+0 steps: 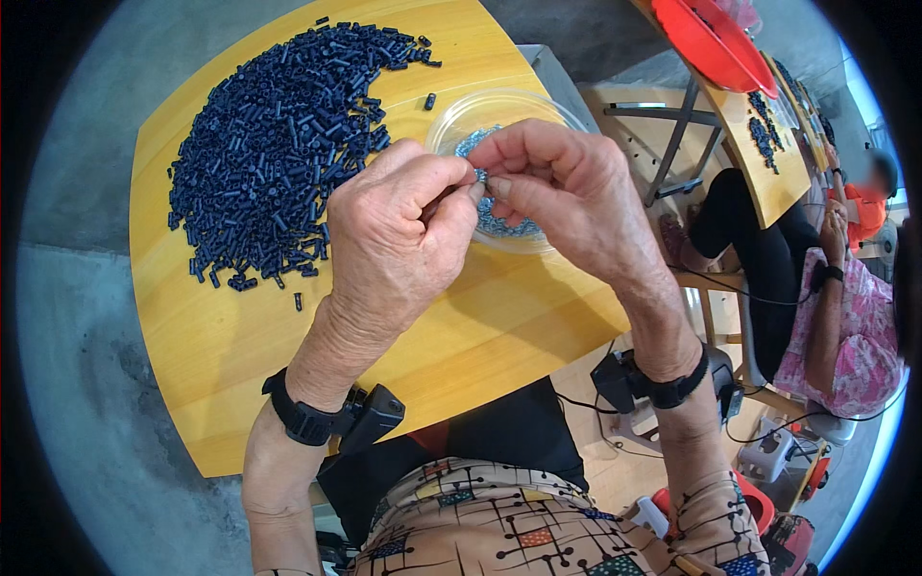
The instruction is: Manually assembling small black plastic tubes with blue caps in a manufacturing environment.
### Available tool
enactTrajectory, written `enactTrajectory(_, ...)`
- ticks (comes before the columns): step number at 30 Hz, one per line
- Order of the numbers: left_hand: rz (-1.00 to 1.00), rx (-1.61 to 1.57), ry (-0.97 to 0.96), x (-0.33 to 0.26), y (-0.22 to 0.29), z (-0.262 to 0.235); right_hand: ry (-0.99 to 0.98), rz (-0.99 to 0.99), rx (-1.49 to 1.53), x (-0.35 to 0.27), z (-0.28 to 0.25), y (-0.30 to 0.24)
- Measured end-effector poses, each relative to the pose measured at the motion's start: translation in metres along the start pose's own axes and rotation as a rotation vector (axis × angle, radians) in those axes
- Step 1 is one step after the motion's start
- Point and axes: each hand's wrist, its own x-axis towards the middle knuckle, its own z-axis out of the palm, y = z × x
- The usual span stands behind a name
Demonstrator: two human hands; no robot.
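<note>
Both hands are raised over the right part of a yellow wooden table (pixel 403 370), fingertips brought together in front of a clear round container (pixel 523 101). The left hand (pixel 399 226) is narrowed to a pinch, thumb against forefinger. The right hand (pixel 567 187) is likewise closed to a thumb-and-finger pinch, meeting the left at a small piece (pixel 481 177). This piece is gripped between the fingertips of both hands, above the container; it is mostly covered, and its exact form cannot be told.

Small silvery-blue parts (pixel 502 227) lie inside the container, partly hidden by the hands. To the left, a broad heap of dark blue tubular pieces (pixel 274 154) covers much of the tabletop, well apart from the container. One loose dark piece (pixel 429 101) lies between heap and container; another stray piece (pixel 298 301) lies just below the heap, near the left forearm.

Each wrist carries a black strapped device, the left one (pixel 331 413) near the table edge. At right, a seated person in a pink patterned top (pixel 850 350) is beside a second table (pixel 783 182) bearing a red basin (pixel 715 48) and more dark pieces (pixel 764 134)
</note>
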Motion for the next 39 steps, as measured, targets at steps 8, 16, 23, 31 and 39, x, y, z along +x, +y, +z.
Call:
enactTrajectory(8,-0.066,-0.159,0.018,0.000,-0.005,0.004,-0.014,0.031,-0.053,-0.001,-0.004,-0.002)
enactTrajectory(16,-0.147,-0.262,-0.051,0.000,-0.006,0.002,-0.047,0.131,0.024,0.001,-0.010,-0.009)
enactTrajectory(23,-0.014,-0.094,-0.071,0.000,-0.003,0.005,-0.062,0.150,-0.058,0.000,-0.009,-0.011)
enactTrajectory(31,0.004,-0.111,-0.073,0.000,-0.006,0.003,-0.149,0.189,-0.104,0.011,-0.020,-0.006)
enactTrajectory(39,0.095,0.067,-0.056,0.004,-0.006,0.004,-0.223,-0.246,-0.749,0.008,-0.036,0.000)
